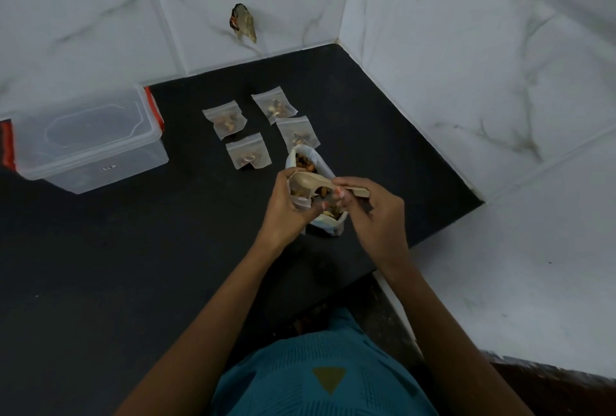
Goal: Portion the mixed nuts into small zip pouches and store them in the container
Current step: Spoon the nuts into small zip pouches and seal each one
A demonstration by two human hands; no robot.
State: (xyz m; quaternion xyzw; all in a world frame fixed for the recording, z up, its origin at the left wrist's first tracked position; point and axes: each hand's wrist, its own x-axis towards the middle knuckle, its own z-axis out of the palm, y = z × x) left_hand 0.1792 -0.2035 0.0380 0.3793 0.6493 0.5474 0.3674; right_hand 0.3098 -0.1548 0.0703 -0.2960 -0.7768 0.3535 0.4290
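An open white bag of mixed nuts (308,162) stands on the black counter (166,249). Just above its near end, my left hand (288,212) grips a small clear zip pouch (300,197) with its mouth held open. My right hand (376,215) pinches the handle of a pale wooden spoon (313,180), whose bowl lies at the pouch's mouth. Several filled pouches (225,119) lie flat on the counter behind the bag. The clear plastic container (90,142) with red latches stands open at the left.
White marble-patterned tiled walls (466,82) close in the counter at the back and right. A small dark hook-like fixture (243,22) sticks out of the back wall. The counter's right edge ends near the bag.
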